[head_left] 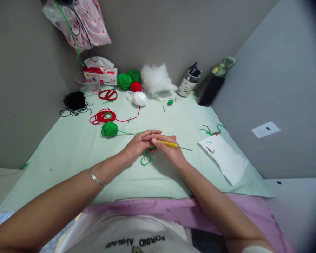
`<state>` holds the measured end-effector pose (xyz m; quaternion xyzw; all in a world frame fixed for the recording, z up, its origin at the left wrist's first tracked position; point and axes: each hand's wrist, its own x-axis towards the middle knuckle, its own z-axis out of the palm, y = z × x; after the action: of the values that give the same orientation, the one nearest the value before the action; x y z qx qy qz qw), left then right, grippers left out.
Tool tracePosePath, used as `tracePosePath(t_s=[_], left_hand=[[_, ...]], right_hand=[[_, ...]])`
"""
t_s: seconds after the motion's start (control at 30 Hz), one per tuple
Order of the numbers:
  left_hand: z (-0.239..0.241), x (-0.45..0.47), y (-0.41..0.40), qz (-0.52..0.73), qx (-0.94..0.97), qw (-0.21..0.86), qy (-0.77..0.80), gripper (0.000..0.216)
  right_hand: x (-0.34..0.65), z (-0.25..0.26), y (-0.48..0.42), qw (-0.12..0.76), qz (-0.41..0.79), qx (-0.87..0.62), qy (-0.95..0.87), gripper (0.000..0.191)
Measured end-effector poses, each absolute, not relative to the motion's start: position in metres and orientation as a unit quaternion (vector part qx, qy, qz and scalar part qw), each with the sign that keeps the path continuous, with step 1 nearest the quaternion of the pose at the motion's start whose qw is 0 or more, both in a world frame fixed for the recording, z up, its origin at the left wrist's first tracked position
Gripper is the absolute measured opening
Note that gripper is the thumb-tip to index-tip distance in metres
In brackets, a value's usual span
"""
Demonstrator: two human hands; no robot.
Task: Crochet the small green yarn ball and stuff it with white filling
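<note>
My two hands meet over the middle of a pale green table cover (pixel 68 151). My right hand (pixel 171 151) is closed round a yellow-handled crochet hook (pixel 173 144) whose metal tip points right. My left hand (pixel 138 144), with a bangle on its wrist, pinches green yarn (pixel 146 160) that loops below both hands. A strand runs left from my fingers to a green yarn ball (pixel 109 129). A small red piece shows between the fingers; what it is I cannot make out.
A red yarn tangle (pixel 103 116), black yarn (pixel 74 101), red scissors (pixel 107 94), tissue box (pixel 100 75), green, red and white balls (pixel 133 84), stuffing (pixel 156 78), a jar (pixel 187 84) and a dark case (pixel 211 90) sit at the back. White paper (pixel 228 158) with yarn scraps lies right.
</note>
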<state>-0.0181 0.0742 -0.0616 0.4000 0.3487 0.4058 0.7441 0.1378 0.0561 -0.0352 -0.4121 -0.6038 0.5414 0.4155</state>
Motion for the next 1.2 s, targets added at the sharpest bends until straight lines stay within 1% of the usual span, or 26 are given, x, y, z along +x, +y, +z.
tracePosePath(t_s=[0.17,0.3,0.4,0.47,0.53,0.6,0.8,0.87,1.1,1.2], left_hand=[[-0.058,-0.017,0.074,0.426,0.381,0.741,0.353,0.045],[-0.05,-0.018,0.073,0.427,0.373,0.754,0.332,0.031],[-0.048,-0.018,0.072,0.423,0.362,0.766,0.321,0.024],[-0.048,-0.018,0.071,0.423,0.353,0.772,0.316,0.022],[-0.048,-0.018,0.069,0.426,0.345,0.777,0.311,0.02],[-0.047,-0.018,0.068,0.43,0.334,0.78,0.308,0.018],[-0.047,-0.018,0.069,0.461,0.298,0.783,0.291,0.008],[-0.047,-0.017,0.069,0.464,0.296,0.781,0.294,0.009],[-0.042,-0.017,0.07,0.442,0.328,0.771,0.32,0.028],[-0.041,-0.016,0.069,0.44,0.338,0.765,0.329,0.033]], right_hand=[[0.139,-0.037,0.06,0.417,0.545,-0.405,-0.604,0.026],[0.145,-0.033,0.066,0.44,0.585,-0.354,-0.582,0.03],[0.15,-0.032,0.067,0.429,0.596,-0.34,-0.587,0.026],[0.153,-0.031,0.066,0.413,0.583,-0.343,-0.61,0.026],[0.153,-0.032,0.065,0.405,0.559,-0.344,-0.636,0.034],[0.152,-0.032,0.064,0.41,0.538,-0.345,-0.651,0.038],[0.15,-0.034,0.065,0.428,0.509,-0.373,-0.647,0.039],[0.151,-0.034,0.065,0.425,0.503,-0.371,-0.655,0.04],[0.146,-0.034,0.061,0.412,0.501,-0.369,-0.665,0.041],[0.142,-0.035,0.061,0.398,0.498,-0.371,-0.675,0.042]])
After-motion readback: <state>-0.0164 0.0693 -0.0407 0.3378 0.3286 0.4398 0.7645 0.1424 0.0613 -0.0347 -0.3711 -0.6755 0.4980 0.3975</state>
